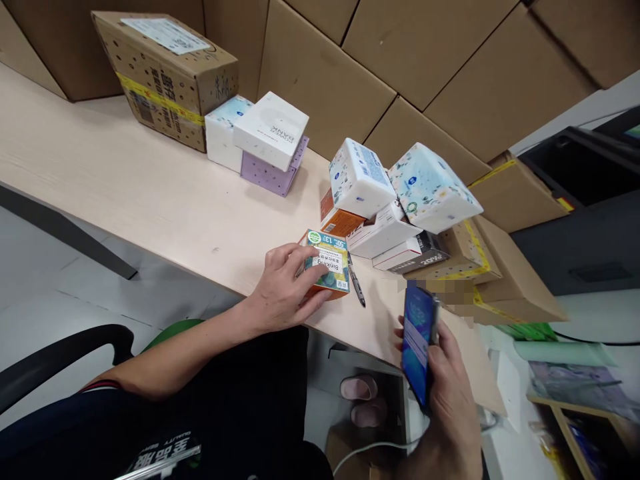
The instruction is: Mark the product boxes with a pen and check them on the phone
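My left hand (pixel 293 283) lies over a small green and orange "Binking" carton (pixel 336 257) near the table's front edge. Its fingers curl across the carton's top, with the thumb at the near side; the far-left side is hidden by the hand. In my right hand (pixel 450 380) a smartphone (pixel 419 340) is held upright off the table's front right, its lit blue screen turned to the left. A dark pen (pixel 357 283) rests on the table just right of the carton.
Tissue packs (pixel 360 177) sit on small boxes (pixel 383 230) behind the carton. A white power bank box (pixel 273 130) tops a purple box (pixel 270 175) at the back, beside a taped cardboard box (pixel 170 80). Big cartons (pixel 325 87) line the rear. Pink slippers (pixel 359 388) lie below.
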Motion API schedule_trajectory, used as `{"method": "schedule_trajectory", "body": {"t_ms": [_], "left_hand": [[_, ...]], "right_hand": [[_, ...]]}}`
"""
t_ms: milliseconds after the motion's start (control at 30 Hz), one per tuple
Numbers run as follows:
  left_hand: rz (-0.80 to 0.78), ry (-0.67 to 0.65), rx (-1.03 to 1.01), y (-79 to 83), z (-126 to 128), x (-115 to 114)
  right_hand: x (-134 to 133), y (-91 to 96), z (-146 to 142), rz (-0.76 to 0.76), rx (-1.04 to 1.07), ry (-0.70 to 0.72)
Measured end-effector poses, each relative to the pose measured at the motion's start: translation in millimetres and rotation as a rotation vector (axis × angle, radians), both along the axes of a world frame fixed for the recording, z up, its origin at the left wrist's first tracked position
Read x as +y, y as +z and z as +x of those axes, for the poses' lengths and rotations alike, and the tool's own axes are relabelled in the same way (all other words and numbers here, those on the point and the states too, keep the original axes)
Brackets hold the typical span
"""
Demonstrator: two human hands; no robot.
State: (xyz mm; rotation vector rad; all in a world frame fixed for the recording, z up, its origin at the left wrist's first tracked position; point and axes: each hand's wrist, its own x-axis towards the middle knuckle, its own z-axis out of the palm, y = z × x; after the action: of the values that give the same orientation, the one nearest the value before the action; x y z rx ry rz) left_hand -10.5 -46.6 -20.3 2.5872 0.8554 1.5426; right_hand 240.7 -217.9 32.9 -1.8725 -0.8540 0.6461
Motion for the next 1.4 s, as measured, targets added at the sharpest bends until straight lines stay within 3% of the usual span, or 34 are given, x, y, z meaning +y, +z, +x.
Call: {"method": "schedule_trajectory", "body": {"t_ms": [100, 200, 367, 500, 633, 700, 767, 867, 1033, 1133, 1267, 1400], "left_hand": [[0.0, -0.006, -0.014, -1.0, 0.7, -0.1], [-0.008, -0.002, -0.034, -1.6, 1.1, -0.2], [-0.025, 0.014, -0.025, -1.9, 1.4, -0.6], [-0.033, -0.001, -0.018, -2.4, -0.2, 0.6], [-0.092, -0.055, -0.008, 7.7, -13.5, 18.2], [-0.09, 0.064, -0.029, 20.8, -25.0, 39.5], [-0.105, 0.237, -0.065, 37.0, -36.2, 69.4], [-0.126, 0.392, -0.055, 56.0, -46.3, 124.0], [-0.232, 0.362, -0.06, 55.8, -44.2, 198.4], [-0.339, 0.365, -0.07, 54.4, -39.9, 208.7], [-0.468, 0.305, -0.12, 64.7, -45.7, 195.6], [-0.458, 0.246, -0.264, 69.9, -65.0, 182.7]], "right_hand": [[-3.7, -14.1, 30.2, -0.223, -0.49, -0.027], [-1.4, -31.8, 51.6, -0.338, -0.787, 0.029], [5.6, -52.6, 74.7, -0.434, -0.98, 0.056], [10.2, -51.0, 75.7, -0.427, -0.982, 0.08], [18.7, -30.5, 31.0, -0.176, -0.93, 0.031], [28.7, -17.9, -9.0, -0.022, -0.772, 0.113], [43.9, -7.5, -51.4, 0.034, -0.619, 0.254], [73.0, 0.8, -102.1, 0.049, -0.508, 0.401], [118.9, 1.1, -136.0, 0.124, -0.508, 0.419], [140.2, 1.4, -139.9, 0.045, -0.781, 0.462], [164.2, 4.7, -142.0, -0.059, -1.206, 0.492], [191.1, 2.3, -143.9, -0.041, -1.345, 0.472]]}}
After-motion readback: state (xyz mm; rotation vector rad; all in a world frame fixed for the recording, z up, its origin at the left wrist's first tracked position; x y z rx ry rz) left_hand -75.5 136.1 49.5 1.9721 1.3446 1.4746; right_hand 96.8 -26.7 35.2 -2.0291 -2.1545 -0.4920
